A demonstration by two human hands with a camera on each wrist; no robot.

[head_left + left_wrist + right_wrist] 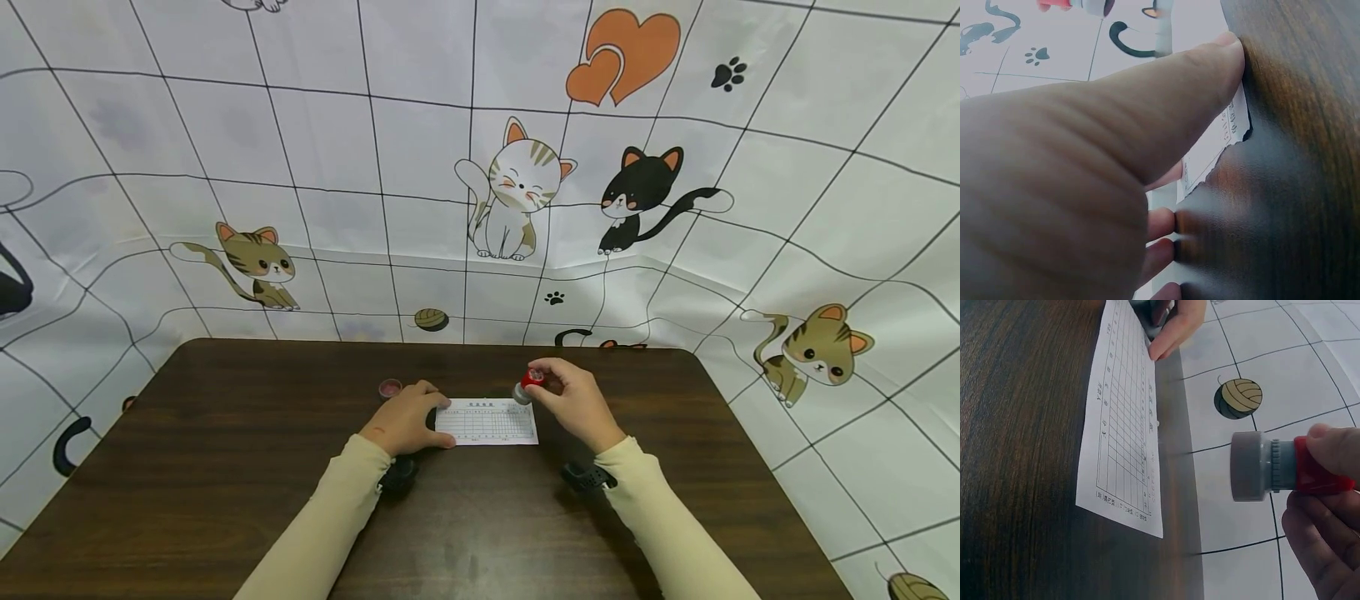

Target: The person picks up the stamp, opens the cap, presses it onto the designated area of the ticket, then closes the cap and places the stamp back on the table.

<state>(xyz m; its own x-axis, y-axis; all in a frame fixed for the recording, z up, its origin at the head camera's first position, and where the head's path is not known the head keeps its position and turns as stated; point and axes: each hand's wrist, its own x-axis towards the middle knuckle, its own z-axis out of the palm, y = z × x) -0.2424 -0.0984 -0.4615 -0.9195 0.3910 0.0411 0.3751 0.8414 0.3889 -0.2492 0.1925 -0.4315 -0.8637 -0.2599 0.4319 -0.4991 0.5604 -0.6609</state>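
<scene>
A printed form with a ruled grid [486,423] lies flat on the dark wooden table. My left hand [405,419] rests on its left end, thumb pressing the near corner and the index finger at the far edge. In the left wrist view, the thumb lies along the paper [1213,147], whose end has a ragged, torn edge. My right hand [577,405] pinches the red handle of a round stamp [1252,466] between thumb and fingers. Held above the far right corner of the form, the stamp has a greyish clear lower part facing down.
A small round reddish dish or lid [390,387] sits on the table just beyond my left hand. The brown table [225,467] ends at a cat-patterned sheet [337,275] hanging behind and at the sides. Dark bands with wrist cameras sit on both wrists.
</scene>
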